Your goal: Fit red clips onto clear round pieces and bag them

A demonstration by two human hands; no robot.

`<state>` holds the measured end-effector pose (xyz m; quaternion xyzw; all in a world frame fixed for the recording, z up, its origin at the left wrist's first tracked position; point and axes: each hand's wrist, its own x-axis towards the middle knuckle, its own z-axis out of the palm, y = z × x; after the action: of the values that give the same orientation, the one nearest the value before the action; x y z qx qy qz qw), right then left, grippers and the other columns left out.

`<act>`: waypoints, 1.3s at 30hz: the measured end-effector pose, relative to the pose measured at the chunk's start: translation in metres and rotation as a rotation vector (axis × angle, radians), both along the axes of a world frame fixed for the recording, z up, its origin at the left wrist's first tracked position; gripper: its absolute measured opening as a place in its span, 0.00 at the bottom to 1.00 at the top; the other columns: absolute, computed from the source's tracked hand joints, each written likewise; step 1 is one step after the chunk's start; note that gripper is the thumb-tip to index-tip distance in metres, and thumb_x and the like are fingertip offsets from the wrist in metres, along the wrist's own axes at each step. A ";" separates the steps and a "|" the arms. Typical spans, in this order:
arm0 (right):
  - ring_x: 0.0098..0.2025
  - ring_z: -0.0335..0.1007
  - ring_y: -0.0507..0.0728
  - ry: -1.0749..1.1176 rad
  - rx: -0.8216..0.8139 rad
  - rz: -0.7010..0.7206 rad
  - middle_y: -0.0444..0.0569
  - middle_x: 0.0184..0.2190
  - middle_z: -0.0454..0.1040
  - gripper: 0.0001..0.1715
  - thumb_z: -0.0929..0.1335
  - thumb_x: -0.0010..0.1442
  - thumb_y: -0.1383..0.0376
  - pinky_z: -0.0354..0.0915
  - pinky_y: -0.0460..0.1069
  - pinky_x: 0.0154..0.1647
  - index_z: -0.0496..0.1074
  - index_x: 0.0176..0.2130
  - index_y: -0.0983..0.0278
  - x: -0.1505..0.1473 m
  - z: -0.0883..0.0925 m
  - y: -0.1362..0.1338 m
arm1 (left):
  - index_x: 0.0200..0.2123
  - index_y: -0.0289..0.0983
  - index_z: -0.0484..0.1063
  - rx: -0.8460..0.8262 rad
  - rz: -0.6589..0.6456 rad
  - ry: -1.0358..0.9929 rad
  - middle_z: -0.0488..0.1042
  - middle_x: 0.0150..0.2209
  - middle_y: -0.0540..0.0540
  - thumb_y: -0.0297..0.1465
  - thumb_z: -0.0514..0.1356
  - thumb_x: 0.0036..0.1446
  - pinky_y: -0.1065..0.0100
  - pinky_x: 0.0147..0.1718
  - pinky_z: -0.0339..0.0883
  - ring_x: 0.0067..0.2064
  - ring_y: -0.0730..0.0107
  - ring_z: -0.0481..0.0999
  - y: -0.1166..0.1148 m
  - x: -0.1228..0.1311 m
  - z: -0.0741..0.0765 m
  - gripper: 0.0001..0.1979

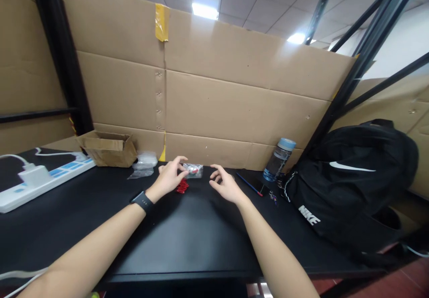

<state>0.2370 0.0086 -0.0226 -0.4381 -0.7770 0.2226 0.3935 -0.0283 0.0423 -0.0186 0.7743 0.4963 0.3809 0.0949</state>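
Observation:
My left hand (172, 174) hovers over the table with its fingers apart and nothing held; a dark band circles that wrist. Just beyond and below its fingertips lies a small pile of red pieces (182, 186), partly hidden by the hand. Behind the pile rests a clear plastic bag (194, 170) with small red and white contents I cannot make out. To the right of the bag, my right hand (225, 183) is held in the air, fingers loosely curved and apart, touching nothing.
On the black table (181, 244), an open cardboard box (112, 150), empty-looking plastic bags (144, 164) and a white power strip (50, 184) stand left. A water bottle (277, 160), a blue pen-like stick (250, 184), keys (273, 197) and a black backpack (355, 186) are right. Cardboard walls the back.

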 end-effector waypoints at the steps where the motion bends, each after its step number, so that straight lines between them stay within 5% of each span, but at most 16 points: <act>1: 0.35 0.69 0.51 -0.031 0.022 -0.017 0.46 0.43 0.72 0.33 0.69 0.59 0.66 0.66 0.48 0.37 0.60 0.61 0.55 0.002 0.000 0.001 | 0.55 0.46 0.63 0.012 0.050 0.058 0.81 0.39 0.50 0.34 0.60 0.61 0.57 0.50 0.55 0.52 0.56 0.73 0.005 -0.010 0.002 0.19; 7: 0.37 0.68 0.52 -0.158 0.085 -0.045 0.45 0.42 0.73 0.31 0.68 0.59 0.67 0.65 0.50 0.43 0.60 0.60 0.55 0.007 -0.002 0.003 | 0.56 0.43 0.63 -0.052 0.309 0.283 0.80 0.42 0.45 0.31 0.57 0.61 0.56 0.48 0.52 0.53 0.52 0.72 0.035 -0.061 -0.006 0.20; 13: 0.39 0.68 0.53 -0.206 0.072 -0.056 0.45 0.43 0.73 0.33 0.69 0.58 0.67 0.64 0.50 0.44 0.60 0.60 0.55 0.007 -0.001 0.001 | 0.61 0.40 0.61 -0.066 0.319 0.489 0.79 0.43 0.39 0.32 0.56 0.60 0.54 0.49 0.52 0.53 0.48 0.72 0.046 -0.075 -0.018 0.25; 18: 0.40 0.69 0.53 -0.248 0.066 -0.061 0.46 0.43 0.73 0.33 0.70 0.58 0.67 0.64 0.50 0.45 0.61 0.60 0.56 0.005 0.002 -0.003 | 0.62 0.36 0.62 0.078 0.271 0.575 0.79 0.42 0.35 0.32 0.54 0.62 0.50 0.51 0.50 0.54 0.47 0.69 0.042 -0.069 -0.022 0.25; 24: 0.39 0.69 0.54 -0.279 0.084 -0.071 0.46 0.42 0.73 0.30 0.71 0.57 0.67 0.64 0.50 0.44 0.65 0.57 0.57 0.005 0.004 -0.004 | 0.52 0.33 0.72 0.155 0.384 0.620 0.76 0.47 0.30 0.29 0.53 0.61 0.44 0.53 0.46 0.54 0.41 0.67 0.026 -0.049 -0.024 0.18; 32: 0.39 0.69 0.54 -0.301 0.075 -0.072 0.47 0.42 0.73 0.28 0.71 0.56 0.68 0.64 0.50 0.44 0.67 0.56 0.58 0.006 0.005 -0.004 | 0.55 0.46 0.73 -0.092 0.198 0.734 0.77 0.50 0.37 0.24 0.53 0.57 0.46 0.50 0.52 0.52 0.44 0.67 0.001 -0.030 -0.016 0.25; 39: 0.39 0.69 0.54 -0.326 0.045 -0.108 0.47 0.42 0.74 0.26 0.71 0.57 0.65 0.65 0.50 0.43 0.68 0.55 0.58 0.009 0.002 -0.002 | 0.58 0.38 0.71 -0.077 0.241 0.713 0.74 0.52 0.31 0.24 0.48 0.59 0.45 0.50 0.52 0.54 0.42 0.64 0.008 -0.025 -0.028 0.26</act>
<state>0.2456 0.0063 -0.0207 -0.5006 -0.8106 0.1097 0.2834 -0.0529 0.0498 -0.0469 0.7903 0.5995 0.0771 -0.1003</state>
